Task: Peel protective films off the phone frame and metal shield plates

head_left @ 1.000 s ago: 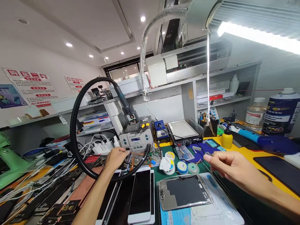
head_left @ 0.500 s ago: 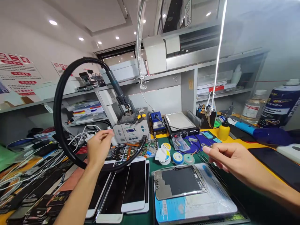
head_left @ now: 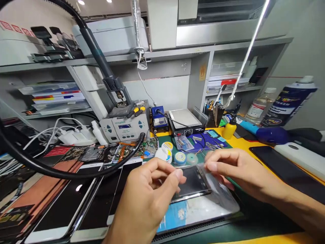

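Note:
My left hand [head_left: 154, 189] hovers over the left part of a dark phone screen panel [head_left: 193, 183], thumb and fingers pinched together. On the panel's right side is my right hand [head_left: 236, 169], its thumb and index finger also pinched near the upper right corner. What either pinch holds, if anything, is too small to make out. The panel lies on a silver and blue plate [head_left: 198, 213], and my left hand hides its left part. Rolls of solder or wire [head_left: 180, 158] stand just behind.
White-framed phones [head_left: 63, 203] lie at the left, under a black hose [head_left: 76, 174]. Behind are a hot air station [head_left: 125, 127], a heating plate [head_left: 185, 118] and opened phone boards [head_left: 149, 147]. A yellow bottle [head_left: 229, 130] and a dark phone [head_left: 274, 162] are at the right.
My left hand has moved right and down, from beside the hot air station to over the panel. My right hand has come left to the panel. The camera view has tilted down.

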Available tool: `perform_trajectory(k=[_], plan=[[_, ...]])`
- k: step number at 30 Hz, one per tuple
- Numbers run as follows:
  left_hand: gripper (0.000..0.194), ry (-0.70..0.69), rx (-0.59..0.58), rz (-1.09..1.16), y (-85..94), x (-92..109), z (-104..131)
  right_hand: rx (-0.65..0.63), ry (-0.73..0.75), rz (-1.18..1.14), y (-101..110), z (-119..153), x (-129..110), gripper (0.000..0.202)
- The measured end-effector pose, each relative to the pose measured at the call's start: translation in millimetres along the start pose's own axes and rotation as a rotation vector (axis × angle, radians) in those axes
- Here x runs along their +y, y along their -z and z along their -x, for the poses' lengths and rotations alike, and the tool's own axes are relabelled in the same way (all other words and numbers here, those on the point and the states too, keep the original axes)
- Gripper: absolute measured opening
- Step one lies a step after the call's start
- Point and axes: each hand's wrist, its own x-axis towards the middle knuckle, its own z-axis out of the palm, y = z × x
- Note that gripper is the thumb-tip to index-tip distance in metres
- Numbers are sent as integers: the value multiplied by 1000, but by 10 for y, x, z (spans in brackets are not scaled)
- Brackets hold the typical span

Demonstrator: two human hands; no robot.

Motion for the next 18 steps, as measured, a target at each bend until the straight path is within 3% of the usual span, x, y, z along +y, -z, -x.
perform_trajectory(k=[3, 5, 7, 10, 18], plan=[[9, -364, 21, -392, 44, -69, -101, 78, -1, -134, 188, -38, -52, 28], [18, -582, -117, -605, 93, -145, -128, 82, -42, -151, 308, -33, -107, 29], [27, -689, -223, -722, 116, -222, -132, 100, -76, -138, 381, -20, -154, 29], [27, -696, -251, -792, 96, -314, -131, 131, -91, -131, 393, -18, -179, 30], [26, -732, -287, -720, 86, -456, -171, 124, -107, -59, 283, -62, -120, 23]])
